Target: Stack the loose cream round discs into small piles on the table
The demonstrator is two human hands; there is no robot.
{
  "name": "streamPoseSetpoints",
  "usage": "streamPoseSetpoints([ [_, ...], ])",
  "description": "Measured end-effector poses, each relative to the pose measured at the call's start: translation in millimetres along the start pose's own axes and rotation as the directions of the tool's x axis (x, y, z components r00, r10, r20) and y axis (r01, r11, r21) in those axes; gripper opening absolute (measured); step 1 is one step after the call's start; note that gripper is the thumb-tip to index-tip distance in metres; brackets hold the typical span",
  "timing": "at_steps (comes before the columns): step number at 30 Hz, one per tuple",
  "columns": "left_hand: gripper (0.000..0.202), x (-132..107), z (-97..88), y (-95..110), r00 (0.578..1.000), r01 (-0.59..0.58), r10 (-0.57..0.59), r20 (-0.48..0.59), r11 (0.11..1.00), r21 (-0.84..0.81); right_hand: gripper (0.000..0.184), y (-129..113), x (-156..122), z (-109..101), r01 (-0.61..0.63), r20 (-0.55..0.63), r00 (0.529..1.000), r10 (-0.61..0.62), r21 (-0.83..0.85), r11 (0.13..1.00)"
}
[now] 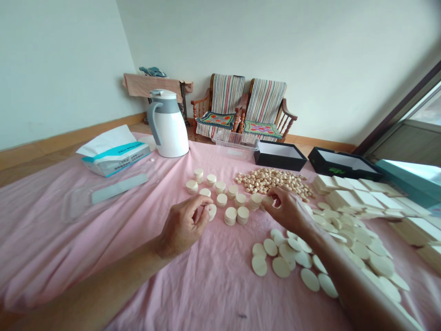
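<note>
My left hand (184, 224) is closed in a pinch on a small stack of pale wooden discs (211, 211) standing on the pink cloth. My right hand (287, 209) is curled, its fingertips closed on a small wooden piece (267, 200) beside several short disc stacks (236, 214). More stacks (199, 175) stand further back. A heap of small wooden knobs (272, 180) lies behind my right hand. Loose flat discs (280, 266) are scattered in front of and under my right forearm.
On the pink tablecloth (69, 239) stand a white thermos jug (169, 123), a tissue pack (115, 156), a clear lid (110, 191), a clear tub (236, 143), two black boxes (279, 155), and stacks of square wooden plates (358, 195). Two striped chairs (246, 110) sit at the wall.
</note>
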State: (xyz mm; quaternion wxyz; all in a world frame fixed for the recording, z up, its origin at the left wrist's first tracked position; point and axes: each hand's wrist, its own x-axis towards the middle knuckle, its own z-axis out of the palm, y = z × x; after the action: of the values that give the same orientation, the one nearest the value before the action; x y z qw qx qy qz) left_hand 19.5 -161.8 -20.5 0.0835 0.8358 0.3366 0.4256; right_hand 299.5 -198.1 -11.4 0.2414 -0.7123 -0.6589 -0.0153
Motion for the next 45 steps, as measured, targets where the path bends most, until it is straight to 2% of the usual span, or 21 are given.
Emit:
streamPoseSetpoints([
  [8, 0.011, 0.8, -0.1, 1.6, 1.0, -0.007, 0.007, 0.003, 1.0, 0.001, 0.018, 3.3, -1.4, 4.1, 0.045, 0.044, 0.998, -0.043, -0.057, 0.997],
  [14, 0.011, 1.5, -0.9, 3.0, 1.0, -0.01, 0.01, -0.003, 1.0, 0.004, 0.019, 2.0, -1.2, 9.5, 0.092, 0.048, 0.995, -0.088, -0.078, 0.993],
  [19, 0.012, 0.9, -0.2, 1.8, 1.0, -0.013, 0.013, -0.005, 1.0, 0.009, 0.017, 4.3, -1.0, 10.0, 0.087, 0.065, 0.995, -0.082, -0.088, 0.992],
  [23, 0.012, -0.2, 0.3, 0.3, 1.0, 0.0, -0.001, 0.009, 1.0, 0.016, 0.017, 4.9, -1.6, 8.6, 0.091, 0.081, 0.993, -0.085, -0.074, 0.993],
  [34, 0.013, 0.6, -0.9, 1.0, 1.0, 0.005, -0.005, 0.011, 1.0, 0.014, 0.033, 9.4, -4.1, 4.5, 0.161, 0.125, 0.979, -0.16, 0.0, 0.987],
  [41, 0.011, 0.1, 0.2, 0.0, 1.0, 0.004, -0.004, 0.014, 1.0, 0.007, 0.031, 12.4, -7.1, -3.4, 0.04, 0.194, 0.981, -0.03, -0.048, 0.998],
  [45, 0.01, 0.0, -0.2, -0.1, 1.0, 0.009, -0.01, 0.02, 1.0, 0.01, 0.031, 13.0, -7.2, -3.1, 0.017, 0.199, 0.98, -0.002, -0.074, 0.997],
])
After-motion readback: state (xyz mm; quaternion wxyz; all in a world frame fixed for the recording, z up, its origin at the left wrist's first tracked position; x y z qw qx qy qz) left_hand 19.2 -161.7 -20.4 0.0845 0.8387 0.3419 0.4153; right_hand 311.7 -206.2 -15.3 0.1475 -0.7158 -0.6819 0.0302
